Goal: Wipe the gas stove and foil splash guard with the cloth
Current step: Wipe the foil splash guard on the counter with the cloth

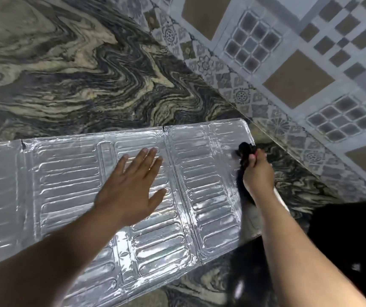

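The silver foil splash guard lies flat across the swirled granite counter, embossed with long oval ribs and creased into panels. My left hand rests flat on its middle panel, fingers straight and spread. My right hand grips a bunched black cloth against the guard's far right edge, near its upper corner. Part of the cloth hangs down below my fist. The gas stove is not clearly in view.
The granite counter stretches to the upper left. A patterned tile wall rises along the right. A dark opening sits at the lower right beside the guard's end.
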